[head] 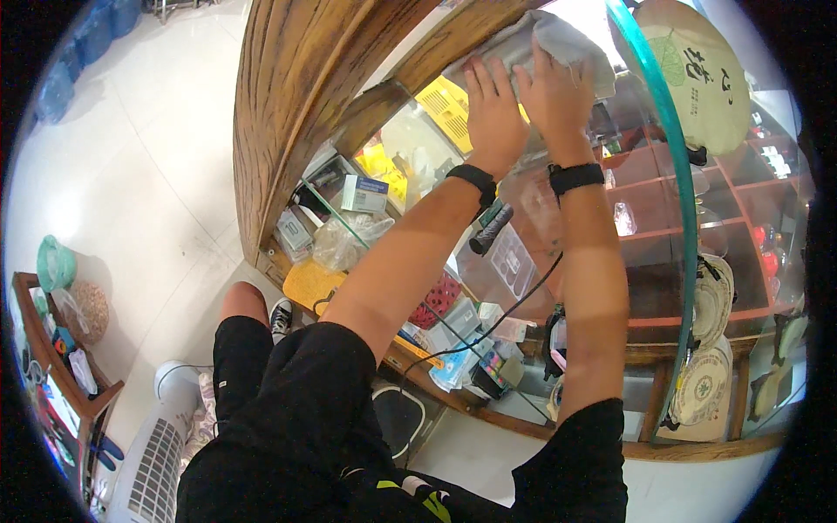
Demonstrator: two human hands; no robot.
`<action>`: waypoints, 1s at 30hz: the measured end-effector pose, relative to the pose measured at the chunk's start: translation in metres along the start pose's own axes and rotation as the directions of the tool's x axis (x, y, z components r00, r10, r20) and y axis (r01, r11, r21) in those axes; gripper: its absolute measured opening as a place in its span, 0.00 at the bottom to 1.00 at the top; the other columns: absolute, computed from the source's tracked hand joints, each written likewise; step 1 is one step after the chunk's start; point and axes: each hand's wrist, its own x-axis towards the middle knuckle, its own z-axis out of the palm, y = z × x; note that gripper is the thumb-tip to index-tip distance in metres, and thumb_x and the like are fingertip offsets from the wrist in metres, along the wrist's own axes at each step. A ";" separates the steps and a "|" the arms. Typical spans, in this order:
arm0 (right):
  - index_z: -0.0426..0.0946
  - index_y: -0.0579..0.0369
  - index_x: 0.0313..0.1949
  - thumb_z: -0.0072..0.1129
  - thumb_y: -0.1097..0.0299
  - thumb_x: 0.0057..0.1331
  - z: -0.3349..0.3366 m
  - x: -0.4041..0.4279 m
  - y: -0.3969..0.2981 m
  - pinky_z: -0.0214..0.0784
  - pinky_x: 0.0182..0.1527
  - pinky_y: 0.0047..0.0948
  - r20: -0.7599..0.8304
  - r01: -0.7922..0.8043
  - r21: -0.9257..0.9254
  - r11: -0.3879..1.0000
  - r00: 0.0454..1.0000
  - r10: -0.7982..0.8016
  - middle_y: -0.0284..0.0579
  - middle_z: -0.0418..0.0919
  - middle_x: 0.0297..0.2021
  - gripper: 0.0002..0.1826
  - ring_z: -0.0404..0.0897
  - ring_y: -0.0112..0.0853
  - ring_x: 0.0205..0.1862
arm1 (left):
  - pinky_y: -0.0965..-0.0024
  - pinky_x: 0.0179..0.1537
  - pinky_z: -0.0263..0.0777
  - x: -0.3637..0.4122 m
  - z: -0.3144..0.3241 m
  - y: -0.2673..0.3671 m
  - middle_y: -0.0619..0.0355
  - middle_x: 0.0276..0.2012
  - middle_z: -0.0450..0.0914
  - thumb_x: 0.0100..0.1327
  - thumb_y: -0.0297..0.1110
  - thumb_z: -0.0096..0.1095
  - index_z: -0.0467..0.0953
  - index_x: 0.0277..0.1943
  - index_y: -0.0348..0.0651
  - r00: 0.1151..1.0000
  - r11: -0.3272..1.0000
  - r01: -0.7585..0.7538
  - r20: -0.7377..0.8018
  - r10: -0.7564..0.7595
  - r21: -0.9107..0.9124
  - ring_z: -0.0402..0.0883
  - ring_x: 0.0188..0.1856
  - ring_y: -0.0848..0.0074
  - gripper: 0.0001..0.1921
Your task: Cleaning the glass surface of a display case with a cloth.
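Note:
A crumpled grey cloth (516,36) lies against the glass top of a wooden display counter, at the top of the view. My left hand (495,121) rests flat on the cloth's near edge, fingers slightly apart. Beside it, my right hand (556,98) grips the cloth, and a fold of it partly hides the fingers. Each wrist wears a black band. Under the glass to the left sits a yellow slotted box (444,111). A black cable (484,335) runs from near my right forearm down past my body.
An upright glass pane (680,196) edges the right side, with round wrapped cakes (686,72) beyond it. A wood-grain panel (294,111) rises at left. Boxes and bags (353,235) fill the lower shelf. A white fan heater-like appliance (157,451) stands on the floor near my leg.

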 end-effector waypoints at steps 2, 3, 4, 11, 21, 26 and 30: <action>0.71 0.43 0.69 0.53 0.46 0.70 -0.005 0.007 -0.009 0.53 0.72 0.55 -0.036 -0.045 -0.031 0.999 0.998 0.044 0.49 0.88 0.45 0.31 0.84 0.48 0.51 | 0.51 0.77 0.50 0.005 -0.005 -0.004 0.29 0.70 0.61 0.57 0.25 0.62 0.62 0.70 0.31 0.999 0.998 -0.036 0.000 0.036 0.046 0.53 0.75 0.35 0.35; 0.71 0.43 0.69 0.53 0.46 0.70 -0.006 0.005 0.001 0.53 0.72 0.55 -0.024 -0.050 -0.047 0.998 0.999 0.049 0.49 0.88 0.45 0.31 0.84 0.48 0.51 | 0.52 0.74 0.56 0.003 -0.009 0.012 0.31 0.71 0.61 0.57 0.23 0.62 0.62 0.70 0.32 0.995 0.994 -0.095 0.044 0.092 0.062 0.54 0.75 0.37 0.36; 0.72 0.43 0.68 0.53 0.46 0.70 -0.008 0.008 0.005 0.54 0.71 0.56 -0.042 -0.100 -0.069 0.993 0.994 0.097 0.48 0.88 0.45 0.31 0.84 0.48 0.50 | 0.53 0.72 0.62 0.005 -0.014 0.017 0.32 0.72 0.61 0.56 0.22 0.61 0.62 0.71 0.33 0.985 0.983 -0.158 0.081 0.150 0.092 0.56 0.75 0.38 0.36; 0.73 0.45 0.68 0.53 0.48 0.69 -0.010 0.017 0.005 0.54 0.70 0.63 -0.161 -0.189 -0.060 0.980 0.971 0.177 0.47 0.82 0.58 0.31 0.75 0.44 0.65 | 0.53 0.57 0.79 0.014 -0.031 0.030 0.28 0.71 0.60 0.61 0.24 0.59 0.64 0.66 0.30 0.992 0.993 -0.033 0.120 0.046 -0.112 0.66 0.71 0.42 0.29; 0.65 0.37 0.74 0.53 0.48 0.71 -0.013 -0.019 0.012 0.51 0.71 0.61 0.033 -0.051 -0.104 0.993 0.998 0.055 0.50 0.87 0.48 0.32 0.82 0.53 0.55 | 0.58 0.45 0.85 0.008 -0.021 0.017 0.19 0.63 0.67 0.65 0.35 0.61 0.72 0.57 0.25 0.983 0.988 -0.073 0.177 0.049 0.134 0.66 0.69 0.35 0.23; 0.59 0.40 0.76 0.52 0.48 0.72 -0.023 -0.066 0.029 0.48 0.71 0.66 0.080 -0.049 -0.236 0.971 0.994 0.069 0.50 0.85 0.53 0.36 0.78 0.55 0.60 | 0.52 0.60 0.77 -0.003 -0.018 0.031 0.21 0.64 0.67 0.65 0.35 0.60 0.75 0.52 0.26 0.976 0.988 -0.153 0.156 0.151 0.001 0.65 0.70 0.35 0.20; 0.57 0.50 0.77 0.51 0.47 0.72 -0.038 -0.094 0.037 0.45 0.71 0.70 0.190 -0.141 -0.187 0.972 0.966 0.177 0.52 0.80 0.61 0.38 0.73 0.53 0.67 | 0.54 0.59 0.79 -0.015 -0.016 0.036 0.33 0.70 0.65 0.63 0.34 0.62 0.77 0.48 0.30 0.893 0.910 -0.408 0.174 0.415 -0.077 0.63 0.73 0.44 0.16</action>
